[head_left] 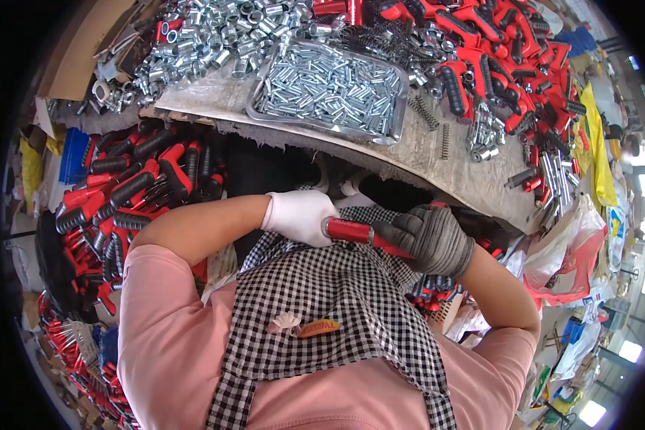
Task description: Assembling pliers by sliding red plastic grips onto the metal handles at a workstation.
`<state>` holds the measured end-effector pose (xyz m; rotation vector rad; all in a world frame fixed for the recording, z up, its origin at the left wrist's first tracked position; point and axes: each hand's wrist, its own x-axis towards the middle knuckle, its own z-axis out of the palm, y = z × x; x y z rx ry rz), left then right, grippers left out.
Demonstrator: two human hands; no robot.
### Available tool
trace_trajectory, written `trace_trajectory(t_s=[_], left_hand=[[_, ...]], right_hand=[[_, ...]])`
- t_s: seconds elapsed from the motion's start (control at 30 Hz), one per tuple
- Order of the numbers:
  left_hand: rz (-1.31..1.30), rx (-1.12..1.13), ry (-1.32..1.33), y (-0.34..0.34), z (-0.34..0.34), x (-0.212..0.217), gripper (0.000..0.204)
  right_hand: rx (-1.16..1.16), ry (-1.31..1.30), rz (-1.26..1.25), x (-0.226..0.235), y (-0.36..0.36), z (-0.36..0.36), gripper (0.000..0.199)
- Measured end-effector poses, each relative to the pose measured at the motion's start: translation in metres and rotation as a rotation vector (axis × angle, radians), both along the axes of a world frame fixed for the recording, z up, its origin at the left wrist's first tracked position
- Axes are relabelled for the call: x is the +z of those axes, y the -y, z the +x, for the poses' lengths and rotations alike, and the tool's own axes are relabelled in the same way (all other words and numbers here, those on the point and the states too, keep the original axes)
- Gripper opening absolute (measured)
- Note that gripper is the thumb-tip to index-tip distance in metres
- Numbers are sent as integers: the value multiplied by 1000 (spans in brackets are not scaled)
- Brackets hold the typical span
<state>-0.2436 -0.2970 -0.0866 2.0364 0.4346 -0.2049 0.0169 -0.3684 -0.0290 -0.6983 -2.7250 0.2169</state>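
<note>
In front of the apron, both my hands hold a red tubular tool (pixel 350 231) with a silvery collar at its left end. My left hand (pixel 301 217), in a white glove, is closed at that collar end; its fingertips are mostly hidden. A grey glove covers my right hand (pixel 431 240), whose fingers wrap round the other end of the tool and hide much of it. The tool lies nearly level, tilting slightly down to the right.
Ahead, the workbench (pixel 430 154) bears a clear tray (pixel 254 107) of small metal pins, a heap of metal collars (pixel 244 36), dark springs (pixel 444 140) and red-and-black pistol-grip handles (pixel 473 72). More such handles (pixel 175 168) pile at my left. A plastic bag (pixel 566 244) hangs at the right.
</note>
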Motion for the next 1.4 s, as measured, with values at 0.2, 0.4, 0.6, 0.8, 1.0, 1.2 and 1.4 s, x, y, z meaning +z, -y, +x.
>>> trace_trajectory(t_s=[0.2, 0.4, 0.6, 0.8, 1.0, 1.2, 1.4], left_hand=[[222, 47, -52, 0, 4, 4, 26], [466, 183, -154, -3, 4, 32, 24], [789, 214, -129, -16, -1, 53, 14], [1266, 30, 182, -46, -4, 65, 13], [1488, -272, 582, -84, 12, 96, 18], [1704, -379, 901, -101, 30, 125, 20], [1737, -164, 851, -87, 29, 123, 16]], right_hand=[[-219, -112, -328, 2, 10, -4, 56], [-414, -307, -689, -7, 14, -4, 48], [-761, -706, -1563, -6, 12, -10, 49], [-438, -1496, -2317, -36, 24, -23, 55], [197, -1886, -2590, -62, 37, -60, 78], [852, -1980, -2579, -52, 34, -79, 70], [-37, -1507, -1852, -17, 15, -16, 67]])
